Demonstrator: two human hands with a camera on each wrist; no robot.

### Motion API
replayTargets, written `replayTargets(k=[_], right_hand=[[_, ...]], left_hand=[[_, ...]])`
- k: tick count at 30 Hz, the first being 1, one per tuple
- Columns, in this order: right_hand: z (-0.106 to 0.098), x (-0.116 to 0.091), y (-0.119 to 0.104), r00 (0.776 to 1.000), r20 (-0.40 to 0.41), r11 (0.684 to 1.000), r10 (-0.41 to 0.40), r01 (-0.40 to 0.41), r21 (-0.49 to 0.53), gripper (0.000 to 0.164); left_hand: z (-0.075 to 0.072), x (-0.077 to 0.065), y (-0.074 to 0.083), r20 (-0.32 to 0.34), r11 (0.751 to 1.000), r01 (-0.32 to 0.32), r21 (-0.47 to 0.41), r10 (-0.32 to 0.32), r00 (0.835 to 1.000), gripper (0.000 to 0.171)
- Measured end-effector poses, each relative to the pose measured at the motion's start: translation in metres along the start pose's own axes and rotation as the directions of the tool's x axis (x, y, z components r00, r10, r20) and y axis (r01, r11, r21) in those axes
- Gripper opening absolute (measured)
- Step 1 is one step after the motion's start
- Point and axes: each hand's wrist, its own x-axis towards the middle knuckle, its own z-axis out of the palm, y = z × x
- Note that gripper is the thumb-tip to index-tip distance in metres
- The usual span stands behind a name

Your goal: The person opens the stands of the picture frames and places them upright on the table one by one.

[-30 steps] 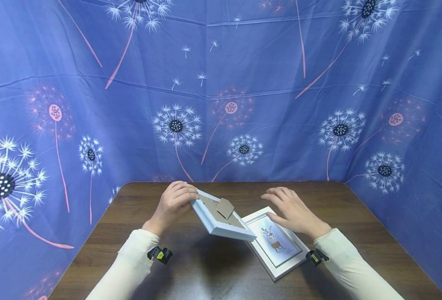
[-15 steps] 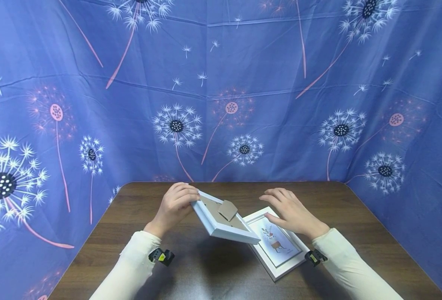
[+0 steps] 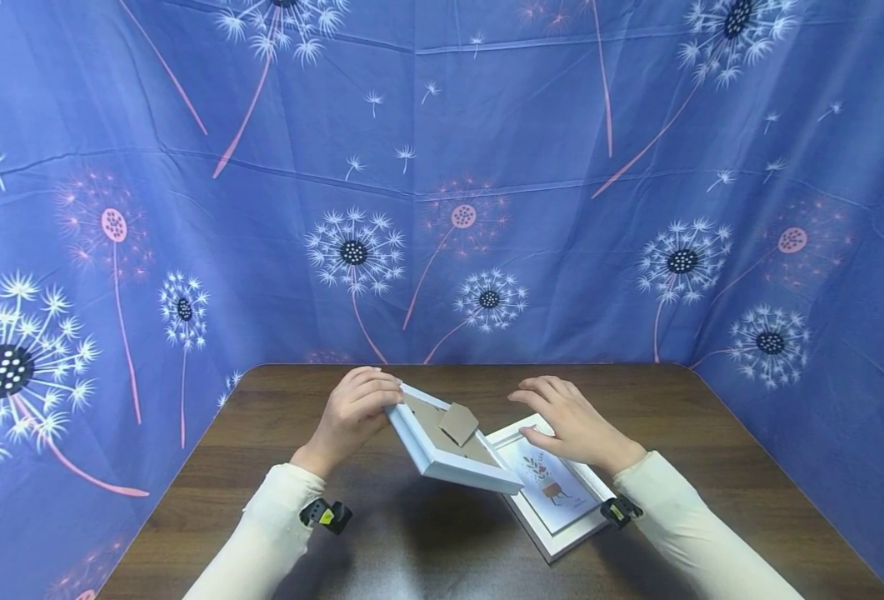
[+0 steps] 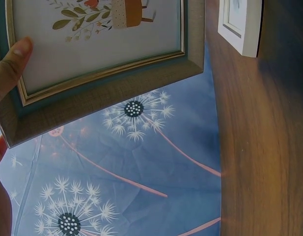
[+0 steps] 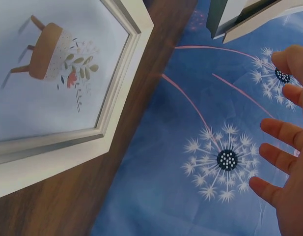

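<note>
White-sleeved, gripping with the left hand (image 3: 347, 414) the edge of an easel-backed picture frame (image 3: 428, 423), tilted and raised just left of the white planter-print frame (image 3: 557, 493) face-up on the wood-grain table (image 3: 247, 437), and holding the right hand (image 3: 578, 423), fingers loosely spread, above that frame.
</note>
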Motion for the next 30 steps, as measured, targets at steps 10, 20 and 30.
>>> replayTargets(k=[10, 20, 30], right_hand=[[0.005, 0.009, -0.007, 0.999, 0.037, 1.0, -0.008, 0.008, 0.012, 0.046], [0.012, 0.015, -0.011, 0.998, 0.045, 0.999, -0.039, 0.038, 0.017, 0.045], [0.016, 0.021, -0.014, 0.996, 0.056, 0.997, -0.072, 0.07, 0.028, 0.047]], left_hand=[[0.002, 0.0, 0.001, 0.001, 1.0, 0.008, -0.002, -0.008, 1.0, 0.02], [0.004, 0.003, 0.003, 0.003, 1.0, 0.014, -0.007, -0.014, 1.0, 0.02], [0.007, 0.005, 0.004, 0.0, 1.0, 0.011, -0.026, -0.011, 1.0, 0.021]])
